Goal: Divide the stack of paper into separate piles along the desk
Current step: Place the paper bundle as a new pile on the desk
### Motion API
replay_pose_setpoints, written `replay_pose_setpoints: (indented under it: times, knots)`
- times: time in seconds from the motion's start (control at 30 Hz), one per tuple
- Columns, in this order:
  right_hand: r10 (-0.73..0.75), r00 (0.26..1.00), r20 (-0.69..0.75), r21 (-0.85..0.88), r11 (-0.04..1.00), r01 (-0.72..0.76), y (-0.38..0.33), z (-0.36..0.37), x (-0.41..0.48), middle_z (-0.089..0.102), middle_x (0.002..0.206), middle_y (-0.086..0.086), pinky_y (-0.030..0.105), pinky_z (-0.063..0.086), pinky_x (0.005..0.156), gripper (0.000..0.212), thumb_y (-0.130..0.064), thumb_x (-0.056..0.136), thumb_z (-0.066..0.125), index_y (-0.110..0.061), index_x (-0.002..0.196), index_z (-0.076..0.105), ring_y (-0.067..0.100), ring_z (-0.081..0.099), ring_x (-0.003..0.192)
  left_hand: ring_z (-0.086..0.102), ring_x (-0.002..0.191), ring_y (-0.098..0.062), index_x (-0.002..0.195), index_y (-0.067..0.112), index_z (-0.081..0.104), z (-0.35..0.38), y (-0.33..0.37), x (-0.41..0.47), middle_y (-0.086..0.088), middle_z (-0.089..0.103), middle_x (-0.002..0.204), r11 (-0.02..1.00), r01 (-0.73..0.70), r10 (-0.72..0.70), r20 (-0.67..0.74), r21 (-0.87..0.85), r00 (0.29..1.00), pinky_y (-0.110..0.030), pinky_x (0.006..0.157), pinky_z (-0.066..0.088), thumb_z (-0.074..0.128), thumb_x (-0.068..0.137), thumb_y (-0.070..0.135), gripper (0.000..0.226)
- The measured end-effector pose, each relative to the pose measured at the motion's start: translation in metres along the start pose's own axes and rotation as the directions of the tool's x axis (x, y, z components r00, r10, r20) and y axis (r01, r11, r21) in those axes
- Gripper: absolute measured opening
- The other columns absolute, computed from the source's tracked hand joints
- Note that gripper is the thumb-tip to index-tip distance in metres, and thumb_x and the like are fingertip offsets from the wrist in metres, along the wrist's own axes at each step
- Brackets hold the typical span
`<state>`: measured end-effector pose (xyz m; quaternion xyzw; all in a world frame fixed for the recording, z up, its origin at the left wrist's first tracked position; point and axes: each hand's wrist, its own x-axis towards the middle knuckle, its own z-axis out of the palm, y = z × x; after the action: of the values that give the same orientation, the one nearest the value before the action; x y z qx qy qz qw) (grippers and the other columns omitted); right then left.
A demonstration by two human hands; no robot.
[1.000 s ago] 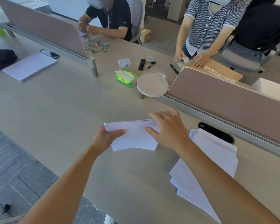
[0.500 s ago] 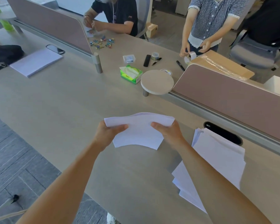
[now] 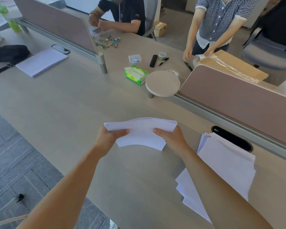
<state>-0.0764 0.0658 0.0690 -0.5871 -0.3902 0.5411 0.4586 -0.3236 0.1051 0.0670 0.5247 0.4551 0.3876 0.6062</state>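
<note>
I hold a thin bundle of white paper (image 3: 141, 133) above the middle of the desk, bowed upward between both hands. My left hand (image 3: 108, 138) grips its left edge and my right hand (image 3: 171, 137) grips its right edge. A larger, loosely fanned stack of white paper (image 3: 224, 164) lies on the desk to the right, partly under my right forearm. Another neat pile of white paper (image 3: 41, 61) rests far off at the left end of the desk.
Pink divider panels (image 3: 238, 98) run along the desk's back, with a round shelf (image 3: 163, 83), a green tissue box (image 3: 135, 75), and a black cable slot (image 3: 232, 140). A black bag (image 3: 8, 52) lies far left. Two people work across the desk. The desk edge drops to grey floor at left.
My right hand slid from the top of the bundle to grip its right edge. The bundle now bows upward between both hands, and my view has tipped slightly.
</note>
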Motion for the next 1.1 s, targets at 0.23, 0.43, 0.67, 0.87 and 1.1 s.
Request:
replay_pose_setpoints:
  times: [0.23, 0.43, 0.67, 0.87, 1.1]
  knots:
    - [0.029, 0.995, -0.1, -0.021, 0.999, -0.032, 0.0, 0.003, 0.003, 0.065, 0.102, 0.037, 0.04, 0.046, 0.07, 0.026, -0.018, 0.077, 0.084, 0.002, 0.089, 0.072, 0.036, 0.064, 0.075, 0.067, 0.106, -0.039, 0.108, -0.001, 0.071, 0.0, 0.008, 0.0, -0.027, 0.069, 0.112, 1.0, 0.011, -0.011, -0.02, -0.005, 1.0, -0.045, 0.086, 0.054, 0.076, 0.076, 0.011, 0.035]
    - [-0.032, 0.98, -0.197, 0.123, 0.991, 0.057, -0.028, 0.014, 0.012, 0.077, 0.079, 0.0, 0.04, 0.058, 0.077, 0.007, -0.01, 0.08, 0.081, -0.013, 0.077, 0.076, 0.018, 0.072, 0.074, 0.07, 0.08, -0.018, 0.087, 0.013, 0.077, -0.02, 0.031, 0.0, -0.003, 0.075, 0.089, 0.995, 0.09, -0.087, -0.055, 0.047, 0.995, -0.033, 0.074, 0.055, 0.081, 0.066, 0.018, 0.021]
    - [-0.048, 0.985, -0.167, 0.349, 0.931, 0.104, -0.036, 0.042, 0.016, 0.078, 0.099, 0.003, 0.03, 0.059, 0.076, 0.012, -0.007, 0.082, 0.078, -0.012, 0.093, 0.077, 0.018, 0.075, 0.091, 0.06, 0.067, -0.012, 0.077, 0.018, 0.069, -0.047, 0.03, -0.011, 0.007, 0.066, 0.072, 0.914, 0.197, -0.137, -0.188, 0.354, 0.973, -0.028, 0.066, 0.048, 0.079, 0.076, 0.039, 0.024]
    - [-0.022, 0.989, -0.148, 0.356, 0.931, 0.074, -0.038, 0.08, 0.011, 0.077, 0.108, 0.006, 0.035, 0.06, 0.083, 0.024, -0.005, 0.085, 0.073, -0.007, 0.109, 0.072, 0.021, 0.074, 0.098, 0.056, 0.06, -0.004, 0.07, 0.027, 0.062, -0.087, 0.024, -0.01, 0.015, 0.061, 0.065, 0.882, 0.136, -0.085, -0.131, 0.452, 0.988, -0.019, 0.057, 0.042, 0.066, 0.092, 0.027, 0.022]
    - [-0.04, 0.972, -0.233, 0.151, 0.985, 0.077, -0.065, 0.159, 0.003, 0.079, 0.099, 0.0, 0.041, 0.057, 0.086, 0.01, -0.01, 0.088, 0.072, -0.015, 0.097, 0.074, 0.02, 0.075, 0.093, 0.07, 0.072, -0.018, 0.085, 0.008, 0.073, -0.17, 0.025, -0.01, -0.003, 0.074, 0.081, 0.932, 0.065, -0.077, 0.02, 0.357, 0.997, -0.034, 0.071, 0.056, 0.065, 0.092, 0.032, 0.027]
